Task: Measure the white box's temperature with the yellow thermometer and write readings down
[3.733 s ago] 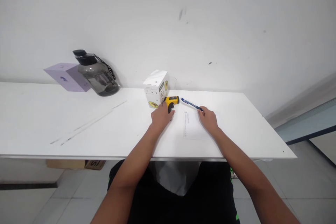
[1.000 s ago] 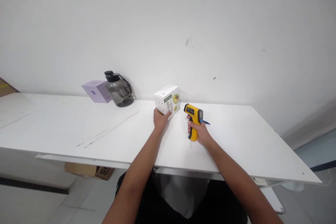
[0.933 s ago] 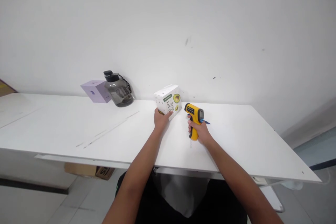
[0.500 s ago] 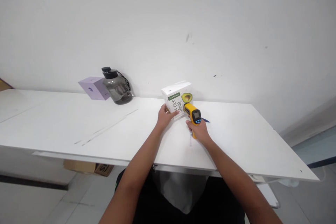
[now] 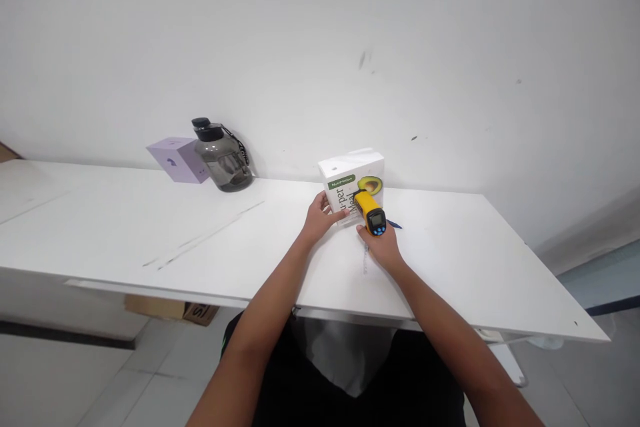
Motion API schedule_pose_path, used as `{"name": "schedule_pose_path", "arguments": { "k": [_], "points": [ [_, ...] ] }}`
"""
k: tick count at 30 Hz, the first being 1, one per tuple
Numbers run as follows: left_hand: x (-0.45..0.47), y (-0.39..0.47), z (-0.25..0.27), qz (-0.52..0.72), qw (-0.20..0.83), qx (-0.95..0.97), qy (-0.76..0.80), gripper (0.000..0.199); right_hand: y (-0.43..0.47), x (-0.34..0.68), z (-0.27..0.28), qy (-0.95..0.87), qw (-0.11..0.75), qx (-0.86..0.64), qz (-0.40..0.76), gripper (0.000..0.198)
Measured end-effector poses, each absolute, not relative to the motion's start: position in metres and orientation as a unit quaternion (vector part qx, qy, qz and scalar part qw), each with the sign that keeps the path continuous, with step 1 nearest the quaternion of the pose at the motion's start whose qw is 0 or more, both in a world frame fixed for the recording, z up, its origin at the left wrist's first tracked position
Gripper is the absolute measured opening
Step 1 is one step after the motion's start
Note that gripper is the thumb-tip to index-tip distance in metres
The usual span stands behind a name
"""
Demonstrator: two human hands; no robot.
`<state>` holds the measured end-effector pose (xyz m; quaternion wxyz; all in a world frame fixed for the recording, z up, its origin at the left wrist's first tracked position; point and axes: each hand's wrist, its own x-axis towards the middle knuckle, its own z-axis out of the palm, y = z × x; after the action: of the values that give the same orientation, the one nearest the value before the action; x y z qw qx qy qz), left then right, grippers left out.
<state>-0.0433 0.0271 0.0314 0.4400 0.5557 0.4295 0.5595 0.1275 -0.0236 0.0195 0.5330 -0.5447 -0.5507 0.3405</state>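
Note:
My left hand (image 5: 321,219) grips the lower left side of a white box (image 5: 351,163) with an avocado picture and green label, thumb across its front. The box stands on the white table (image 5: 210,227). In my right hand (image 5: 383,247) is a yellow and black infrared thermometer (image 5: 371,211), its small screen facing me and its nose close to the front of the box. My fingers wrap its handle, which is mostly hidden. A blue pen (image 5: 395,224) shows in part just beyond my right hand.
Toward the back left stand a grey see-through water jug (image 5: 227,163) with a black lid and a lilac box (image 5: 183,161). Behind the table rises a white wall (image 5: 300,47). A cardboard box (image 5: 165,307) lies below, under the table.
The white box has shifted slightly right and turned its front more toward me. The thermometer has tilted, so less of its handle shows. Both hands keep their holds.

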Motion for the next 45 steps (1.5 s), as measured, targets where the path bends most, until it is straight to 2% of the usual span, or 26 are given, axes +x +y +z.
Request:
{"name": "schedule_pose_path", "arguments": {
  "k": [20, 25, 30, 36, 45],
  "points": [
    [-0.042, 0.026, 0.03, 0.56, 0.421, 0.568, 0.432, 0.063, -0.024, 0.129, 0.022, -0.531, 0.511, -0.579, 0.349, 0.035],
    [-0.038, 0.028, 0.027, 0.573, 0.41, 0.549, 0.45, 0.067, -0.022, 0.13, 0.022, -0.556, 0.517, -0.574, 0.308, 0.035],
    [-0.042, 0.036, 0.017, 0.577, 0.366, 0.534, 0.498, 0.07, -0.022, 0.131, 0.024, -0.569, 0.529, -0.569, 0.27, 0.038],
    [-0.052, 0.043, 0.013, 0.612, 0.285, 0.518, 0.525, 0.067, -0.028, 0.131, 0.03, -0.541, 0.569, -0.551, 0.282, 0.047],
    [-0.06, 0.046, 0.012, 0.591, 0.226, 0.496, 0.595, 0.07, -0.023, 0.133, 0.029, -0.497, 0.538, -0.604, 0.316, 0.051]
  ]
}}
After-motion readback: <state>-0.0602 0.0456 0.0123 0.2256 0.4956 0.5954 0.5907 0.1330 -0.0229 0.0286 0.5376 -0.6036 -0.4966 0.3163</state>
